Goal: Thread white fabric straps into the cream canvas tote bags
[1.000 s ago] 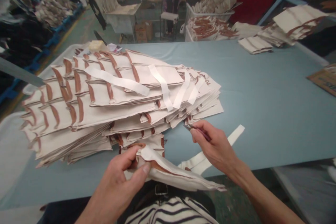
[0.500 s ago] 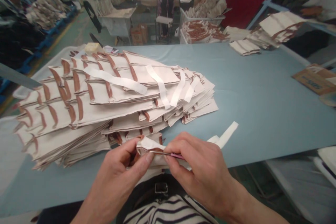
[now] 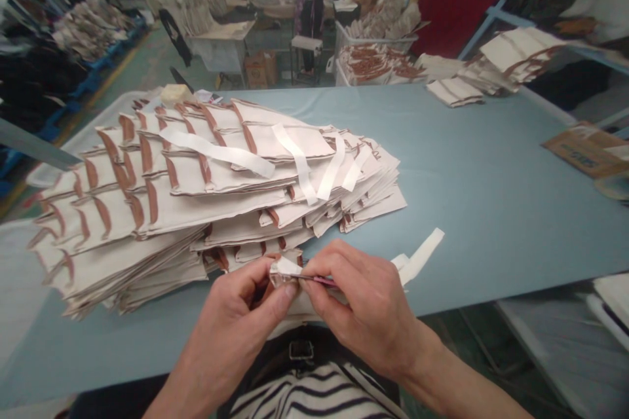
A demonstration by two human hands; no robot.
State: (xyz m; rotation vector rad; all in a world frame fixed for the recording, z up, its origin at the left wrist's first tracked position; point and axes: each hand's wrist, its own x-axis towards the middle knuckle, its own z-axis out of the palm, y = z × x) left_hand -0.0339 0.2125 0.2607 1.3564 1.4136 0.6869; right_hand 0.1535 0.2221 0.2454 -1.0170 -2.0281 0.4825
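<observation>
Near the table's front edge, my left hand is closed on a cream fabric piece with brown trim, thumb in front and fingers behind it. My right hand pinches a slim tool with a pinkish handle and a thin metal tip. That tip lies against the fabric beside my left thumb; its exact kind is too small to tell. Just beyond my right hand lies a white strip, one end hidden behind the hand. Part of the fabric hangs below, mostly covered by my hands.
Stacked cream fabric pieces with brown edges cover the table's left, several white strips on top. More pieces lie at the far right, with a cardboard piece at the right edge. A person stands beyond the blue table.
My left hand has shifted slightly right, carrying the fabric with it, and the right hand a little left. The hands are closer together, and the tool's tip remains at the fabric.
</observation>
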